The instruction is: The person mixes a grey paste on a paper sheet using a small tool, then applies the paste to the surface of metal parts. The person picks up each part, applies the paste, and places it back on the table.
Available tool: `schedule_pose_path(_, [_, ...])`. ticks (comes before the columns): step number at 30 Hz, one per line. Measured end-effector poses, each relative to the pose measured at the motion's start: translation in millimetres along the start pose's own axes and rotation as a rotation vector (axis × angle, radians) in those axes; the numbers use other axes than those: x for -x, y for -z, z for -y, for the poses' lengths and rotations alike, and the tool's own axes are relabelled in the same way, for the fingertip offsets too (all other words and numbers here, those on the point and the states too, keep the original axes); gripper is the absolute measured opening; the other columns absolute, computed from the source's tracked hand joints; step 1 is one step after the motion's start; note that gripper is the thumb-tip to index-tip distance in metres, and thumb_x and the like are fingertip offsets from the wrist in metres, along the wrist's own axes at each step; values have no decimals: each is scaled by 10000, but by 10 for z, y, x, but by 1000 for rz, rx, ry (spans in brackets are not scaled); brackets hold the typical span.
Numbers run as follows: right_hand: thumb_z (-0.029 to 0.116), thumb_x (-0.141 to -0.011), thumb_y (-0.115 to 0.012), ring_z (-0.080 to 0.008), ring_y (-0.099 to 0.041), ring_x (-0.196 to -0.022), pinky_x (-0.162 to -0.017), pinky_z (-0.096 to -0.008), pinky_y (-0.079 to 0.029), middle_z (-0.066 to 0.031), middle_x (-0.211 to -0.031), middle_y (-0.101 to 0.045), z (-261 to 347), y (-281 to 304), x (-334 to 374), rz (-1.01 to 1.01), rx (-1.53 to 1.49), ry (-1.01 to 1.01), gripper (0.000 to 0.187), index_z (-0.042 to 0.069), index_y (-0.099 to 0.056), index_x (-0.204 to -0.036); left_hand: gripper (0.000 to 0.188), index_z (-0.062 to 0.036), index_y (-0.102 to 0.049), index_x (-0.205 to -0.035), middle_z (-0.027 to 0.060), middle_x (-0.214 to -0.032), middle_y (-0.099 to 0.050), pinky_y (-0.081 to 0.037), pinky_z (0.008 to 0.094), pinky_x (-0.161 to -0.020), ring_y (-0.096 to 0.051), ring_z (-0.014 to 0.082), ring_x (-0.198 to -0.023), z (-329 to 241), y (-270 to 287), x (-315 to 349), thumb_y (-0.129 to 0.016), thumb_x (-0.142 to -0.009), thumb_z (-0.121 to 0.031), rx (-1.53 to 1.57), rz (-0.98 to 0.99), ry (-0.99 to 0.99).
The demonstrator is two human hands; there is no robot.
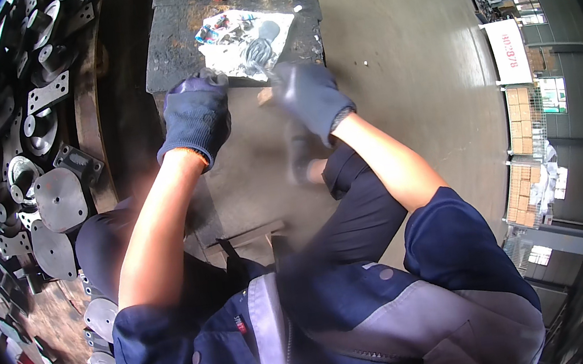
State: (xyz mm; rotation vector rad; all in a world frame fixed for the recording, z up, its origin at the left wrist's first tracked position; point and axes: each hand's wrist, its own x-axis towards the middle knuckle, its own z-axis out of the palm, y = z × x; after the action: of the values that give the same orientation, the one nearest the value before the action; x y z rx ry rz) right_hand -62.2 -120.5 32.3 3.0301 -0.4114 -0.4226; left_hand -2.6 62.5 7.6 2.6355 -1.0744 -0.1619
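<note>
Left grip (pixel 197 113): my gloved fingers curl closed just off the white sheet's (pixel 216 61) near left corner; any hold I cannot tell.
Right grip (pixel 311 97): blurred beside the sheet's near right corner; opening and hold I cannot tell.
Grey bundle (pixel 259 55): on the sheet.
Counter (pixel 168 54): beneath the sheet.
</note>
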Motion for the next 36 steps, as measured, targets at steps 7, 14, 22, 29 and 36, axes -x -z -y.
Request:
schedule_pose_path(7, [297,-905,-554,-272,-702,-911,-687,-438,-557,-100,-950,-720,50,24,-259,193,225,-58,266,160,-689,-1087,217,-79,-628,-966,151,-946,-645,-530,430,-732,-648,325,-877,5,10,8,-558,-761,-64,8,-3,1])
schedule_pose_path(14, [275,-907,-539,-305,-679,-972,-751,-450,-546,-126,-1041,-698,-106,-83,-244,251,242,-30,262,135,-687,-1071,238,-89,-628,-960,150,-890,-646,-524,439,-692,-639,332,-824,-2,-43,10,-592,-727,-120,7,-51,1])
schedule_pose_path(22, [319,-847,-636,-315,-699,-834,-737,-414,-547,-144,-966,-704,-2,79,-159,118,127,-68,249,104,-716,-945,262,-101,-618,-965,144,-849,-648,-523,443,-667,-636,337,-779,31,-107,1,-581,-705,-110,-3,-100,-27])
schedule_pose_path(29, [291,-858,-571,-363,-684,-865,-751,-423,-548,-197,-932,-691,-87,81,-266,101,-129,-216,245,111,-724,-924,239,-91,-621,-972,143,-861,-652,-524,437,-665,-645,330,-787,25,-107,2,-571,-740,-108,-17,-99,-18])
schedule_pose_path(36, [316,-882,-517,-354,-665,-837,-740,-419,-532,-169,-890,-685,-69,74,-145,37,-158,-81,303,75,-691,-935,207,-77,-639,-977,128,-892,-661,-532,420,-687,-663,302,-822,-17,-25,28,-563,-785,-91,-62,-62,-7])
